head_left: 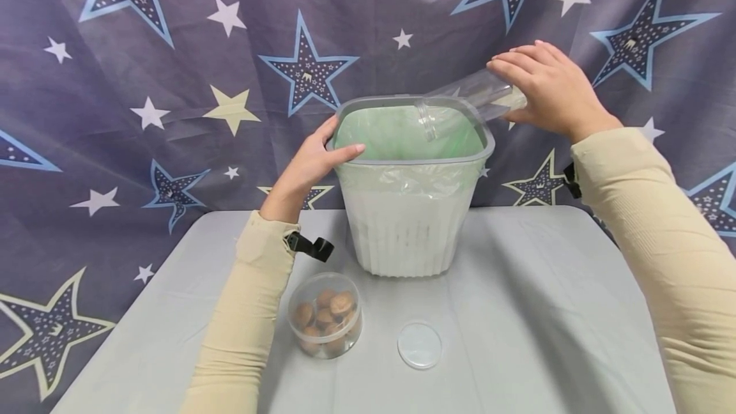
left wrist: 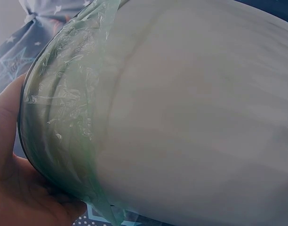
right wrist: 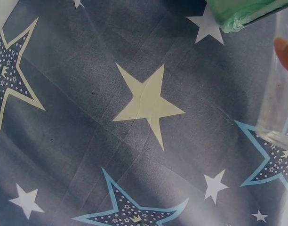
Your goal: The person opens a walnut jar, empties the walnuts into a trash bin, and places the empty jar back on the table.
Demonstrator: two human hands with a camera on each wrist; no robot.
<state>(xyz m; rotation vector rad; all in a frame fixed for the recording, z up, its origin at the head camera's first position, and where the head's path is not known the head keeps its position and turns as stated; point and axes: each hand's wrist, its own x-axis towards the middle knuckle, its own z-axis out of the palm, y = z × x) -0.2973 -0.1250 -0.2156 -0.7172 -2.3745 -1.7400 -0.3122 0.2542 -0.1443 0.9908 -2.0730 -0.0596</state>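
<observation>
A white ribbed trash bin [head_left: 405,235] with a grey rim and a thin green liner bag [head_left: 397,130] stands upright at the back of the table. My left hand [head_left: 313,155] grips its rim on the left, thumb over the edge; in the left wrist view the hand [left wrist: 21,169] wraps the lined rim. My right hand [head_left: 549,91] holds a clear plastic jar [head_left: 474,91] by its base end, tilted with its mouth down over the bin's right rim. In the right wrist view only a fingertip [right wrist: 286,52] and part of the jar [right wrist: 273,108] show.
A clear round tub [head_left: 324,315] of brown, round baked pieces stands in front of the bin, to the left, close to my left forearm. Right of it a clear round lid [head_left: 420,345] lies on the grey table [head_left: 517,337]. A star-patterned curtain [head_left: 374,30] hangs right behind.
</observation>
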